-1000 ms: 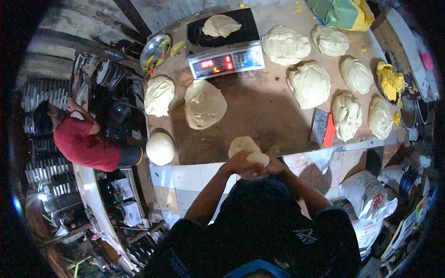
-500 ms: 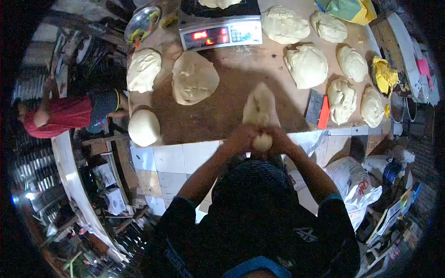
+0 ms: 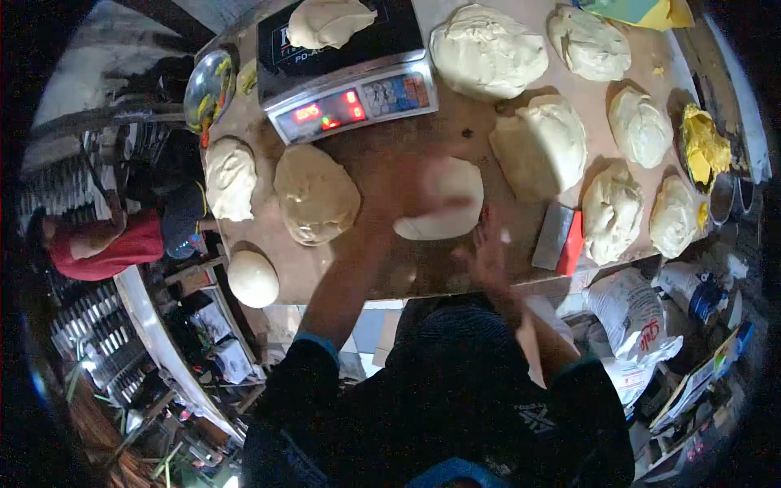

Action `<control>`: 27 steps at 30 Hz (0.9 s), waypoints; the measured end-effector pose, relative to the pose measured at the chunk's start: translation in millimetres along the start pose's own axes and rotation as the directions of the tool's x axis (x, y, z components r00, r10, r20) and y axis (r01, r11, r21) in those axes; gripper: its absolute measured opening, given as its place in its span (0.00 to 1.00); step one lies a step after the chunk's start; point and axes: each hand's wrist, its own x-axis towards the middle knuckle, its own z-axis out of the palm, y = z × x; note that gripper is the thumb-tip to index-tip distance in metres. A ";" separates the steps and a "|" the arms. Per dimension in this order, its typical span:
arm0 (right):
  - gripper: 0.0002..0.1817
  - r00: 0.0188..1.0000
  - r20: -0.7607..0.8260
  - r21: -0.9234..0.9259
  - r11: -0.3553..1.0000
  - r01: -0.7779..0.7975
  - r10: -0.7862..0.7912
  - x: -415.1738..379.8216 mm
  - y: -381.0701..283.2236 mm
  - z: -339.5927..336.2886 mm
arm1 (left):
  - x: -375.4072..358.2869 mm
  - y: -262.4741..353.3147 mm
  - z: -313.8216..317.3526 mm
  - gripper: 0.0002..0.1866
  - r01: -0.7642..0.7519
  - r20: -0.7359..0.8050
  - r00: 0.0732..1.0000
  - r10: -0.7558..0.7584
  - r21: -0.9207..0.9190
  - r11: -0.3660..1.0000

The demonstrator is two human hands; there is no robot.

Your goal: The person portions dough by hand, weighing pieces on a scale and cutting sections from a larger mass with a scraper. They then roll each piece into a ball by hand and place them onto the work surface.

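Note:
A smooth, flattened piece of dough [image 3: 443, 224] lies on the wooden table in front of me. My left hand [image 3: 416, 189] is over its upper left part, smeared by motion, and its fingers are blurred. Close to the dough's lower right edge is my right hand [image 3: 488, 254], with its fingers stretched out and nothing held. Left of the hands rests a larger, rough dough piece [image 3: 317, 195]. On the right, a dough scraper [image 3: 556, 236] with a grey blade and red edge lies near the table's front.
A digital scale [image 3: 350, 102] with a dough lump [image 3: 329, 23] on it stands at the back. Several dough pieces cover the right side. A smooth dough ball [image 3: 253, 279] sits front left, below a metal bowl [image 3: 208, 89]. A person in a red shirt [image 3: 106, 244] is at far left.
Both hands were together around the dough at the table's front edge; now the dough lies farther in, rounder and flatter. The hands have come apart. The view has shifted.

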 end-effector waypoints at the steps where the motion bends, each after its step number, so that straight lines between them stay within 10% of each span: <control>1: 0.22 1.000 0.007 0.000 1.000 -0.008 0.008 -1.3 9.7 -4.4 | -10.8 12.0 12.9 0.44 -0.119 0.092 0.991 0.097 0.282 0.952; 4: 0.19 0.890 0.329 -0.126 0.949 -0.289 0.315 16.5 34.2 -22.5 | -5.0 10.6 27.4 0.50 0.014 0.165 0.986 -0.019 0.030 0.999; 6: 0.19 0.610 0.532 -0.103 0.760 -0.642 0.587 46.8 39.0 -20.7 | -18.4 15.3 8.3 0.48 0.114 0.229 0.968 -0.104 -0.033 0.993; 8: 0.20 0.555 0.546 -0.200 0.741 -0.641 0.627 39.5 -18.3 -12.4 | -43.5 -4.7 16.4 0.45 0.043 0.358 0.934 -0.006 -0.096 0.994; 11: 0.30 0.531 0.730 -0.242 0.889 -0.388 0.430 -38.3 -32.9 -33.6 | -145.4 11.8 5.7 0.38 0.235 0.580 0.812 -0.057 -0.237 0.943; 17: 0.38 0.431 0.805 -0.264 0.898 -0.353 0.406 -32.1 -72.7 -8.7 | -185.4 61.9 -44.1 0.28 0.312 0.451 0.878 -0.158 -0.292 0.904; 19: 0.34 0.380 0.855 -0.385 0.923 0.010 0.353 4.2 -103.7 2.3 | -170.2 74.8 -63.6 0.26 0.220 0.275 0.953 -0.127 -0.339 0.915; 22: 0.16 0.433 0.829 -0.263 0.930 -0.258 0.355 1.4 -125.9 8.8 | -175.0 63.3 -52.1 0.25 -0.002 0.154 0.986 0.071 -0.408 0.913; 24: 0.23 0.446 0.844 -0.361 0.930 0.064 0.297 -5.3 -86.3 -23.5 | -176.9 55.9 -37.8 0.23 -0.446 -0.096 0.892 0.441 -0.342 0.827; 26: 0.29 0.481 0.876 -0.320 0.772 0.550 0.021 -36.1 -71.9 -37.8 | -195.6 21.4 15.1 0.29 -0.270 0.161 0.948 0.274 -0.050 0.962; 27: 0.29 0.412 0.887 -0.411 0.760 0.504 0.206 -55.1 -30.8 -59.3 | -207.9 8.5 48.7 0.30 -0.148 0.283 0.942 0.181 -0.133 0.980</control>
